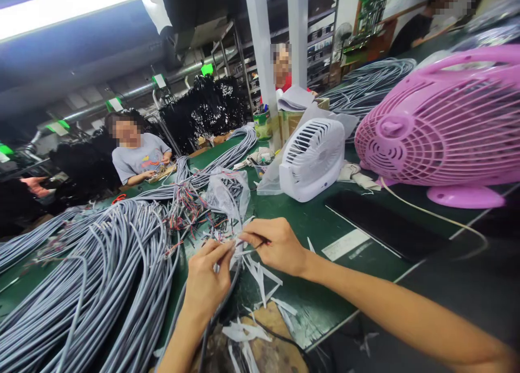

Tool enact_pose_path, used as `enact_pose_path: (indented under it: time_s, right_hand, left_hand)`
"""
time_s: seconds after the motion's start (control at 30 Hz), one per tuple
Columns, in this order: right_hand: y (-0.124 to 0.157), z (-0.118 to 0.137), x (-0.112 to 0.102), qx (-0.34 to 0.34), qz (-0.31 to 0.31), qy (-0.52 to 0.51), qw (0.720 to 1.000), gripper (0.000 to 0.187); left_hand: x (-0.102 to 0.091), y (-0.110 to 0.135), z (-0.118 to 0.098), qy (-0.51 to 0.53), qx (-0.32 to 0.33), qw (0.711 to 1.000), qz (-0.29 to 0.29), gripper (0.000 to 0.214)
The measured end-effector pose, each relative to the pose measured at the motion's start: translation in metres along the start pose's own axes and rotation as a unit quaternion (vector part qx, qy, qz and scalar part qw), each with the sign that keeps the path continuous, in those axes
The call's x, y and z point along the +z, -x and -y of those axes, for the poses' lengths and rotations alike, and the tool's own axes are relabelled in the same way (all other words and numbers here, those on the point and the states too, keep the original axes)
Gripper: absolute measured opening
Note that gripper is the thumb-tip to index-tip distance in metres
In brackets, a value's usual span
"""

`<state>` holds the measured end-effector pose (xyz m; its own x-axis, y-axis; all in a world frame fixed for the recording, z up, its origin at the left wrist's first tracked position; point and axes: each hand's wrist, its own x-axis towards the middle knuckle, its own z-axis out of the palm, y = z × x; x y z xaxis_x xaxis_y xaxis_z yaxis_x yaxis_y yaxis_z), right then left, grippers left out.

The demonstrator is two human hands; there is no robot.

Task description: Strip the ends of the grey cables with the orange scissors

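My left hand [209, 275] is closed in a pinch, its fingertips close to those of my right hand [278, 245]. The right hand pinches too, at the end of a grey cable [231, 291] that runs down between my hands. What exactly lies between the fingertips is small and partly hidden. White paper-like strips [262, 278] are scattered just below my hands. Behind them, cable ends with thin coloured wires [182, 210] spread beside a clear plastic bag [231, 191].
Large bundles of grey cable [109, 264] cover the left of the green table [284, 216]. On the right stand a small white fan [312, 159], a big pink fan [439, 123] and a flat black panel [385, 224]. A person in a grey shirt [140, 156] sits across the table.
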<state>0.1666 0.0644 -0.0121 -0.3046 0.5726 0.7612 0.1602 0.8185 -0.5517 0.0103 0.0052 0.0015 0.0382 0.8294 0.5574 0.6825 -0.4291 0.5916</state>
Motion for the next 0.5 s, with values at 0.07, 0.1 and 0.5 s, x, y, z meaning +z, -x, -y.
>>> enact_pose_path:
  time_s: [0.07, 0.1, 0.5]
  right_hand:
    - [-0.006, -0.004, -0.004, 0.048, 0.002, -0.011, 0.999, 0.025]
    - [-0.008, -0.005, -0.005, 0.075, 0.012, -0.024, 0.997, 0.026]
    - [0.006, 0.033, 0.007, 0.124, 0.240, -0.258, 0.928, 0.045]
  left_hand:
    - [-0.002, 0.000, -0.004, 0.037, -0.003, 0.999, 0.011, 0.019]
    - [-0.003, 0.001, -0.006, 0.057, -0.015, 0.998, -0.004, 0.017]
    - [0.004, -0.009, 0.012, 0.301, -0.238, 0.909, -0.164, 0.027]
